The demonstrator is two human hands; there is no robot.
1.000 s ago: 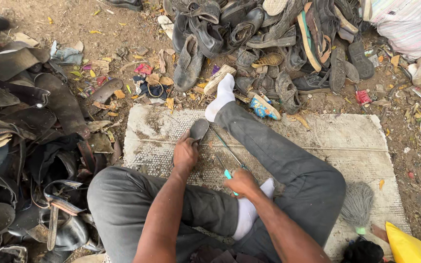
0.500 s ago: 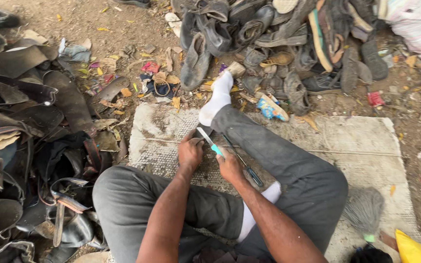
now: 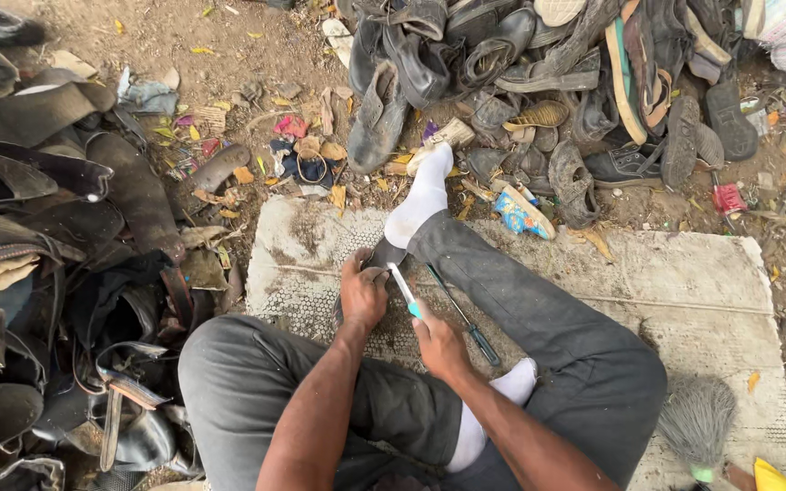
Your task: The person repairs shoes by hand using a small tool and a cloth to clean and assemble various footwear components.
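Though half hidden by L hand (image 3: 362, 293), dark piece (image 3: 384, 252) under R hand's (image 3: 438, 344) brush (image 3: 404, 290).

A single head-worn camera looks steeply down, close over the seated person's lap, woven mat (image 3: 684, 282) and surrounding shoe heaps (image 3: 539, 73).

Open room: bare stretch of the mat (image 3: 684, 300) to the right of the outstretched trouser leg (image 3: 539, 309), reachable without crossing anything. Far right corner partly taken by a grey brush head (image 3: 698, 418). Left side blocked: heap of dark leather pieces (image 3: 56, 273) crowds right up to the mat edge beside the bent knee (image 3: 229, 364). Ahead, pile of worn shoes (image 3: 548, 82) walls off the ground past the socked foot (image 3: 422, 195). A screwdriver (image 3: 466, 318) lies against the leg, just beside the right hand (image 3: 438, 345).
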